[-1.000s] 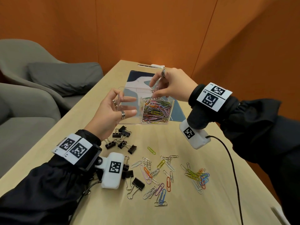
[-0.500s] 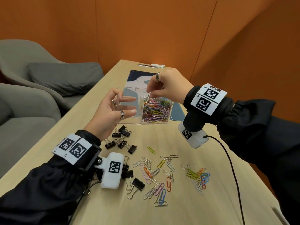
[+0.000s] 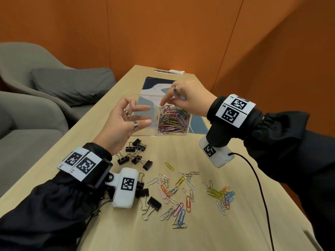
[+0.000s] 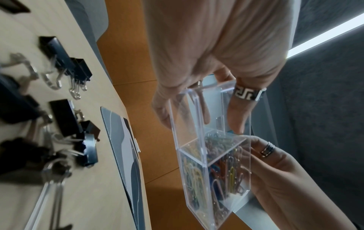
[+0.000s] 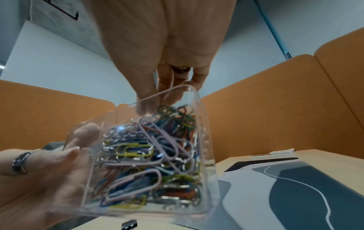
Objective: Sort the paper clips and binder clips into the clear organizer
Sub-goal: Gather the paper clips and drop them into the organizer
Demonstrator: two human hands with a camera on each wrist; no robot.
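My left hand [image 3: 135, 115] holds the clear organizer [image 3: 145, 132] above the table, thumb on the near wall and fingers round the empty left compartment. The right compartment is packed with coloured paper clips [image 3: 174, 120]. My right hand [image 3: 170, 102] hovers over that compartment with fingertips down on the pile; I see nothing pinched. The right wrist view shows those fingertips [image 5: 157, 101] at the rim of the organizer [image 5: 206, 155]. Loose paper clips [image 3: 174, 192] lie scattered on the table, nearer me than the organizer. Black binder clips [image 3: 137, 154] lie under my left wrist.
A blue and white mat [image 3: 157, 86] lies beyond the organizer. A black cable [image 3: 261, 187] trails from my right wrist across the table. Grey armchairs [image 3: 45, 98] stand left of the table. An orange wall closes the far and right sides.
My right hand has dropped from above the organizer onto the clip pile and shifted slightly left. My left hand keeps the organizer in the same place.
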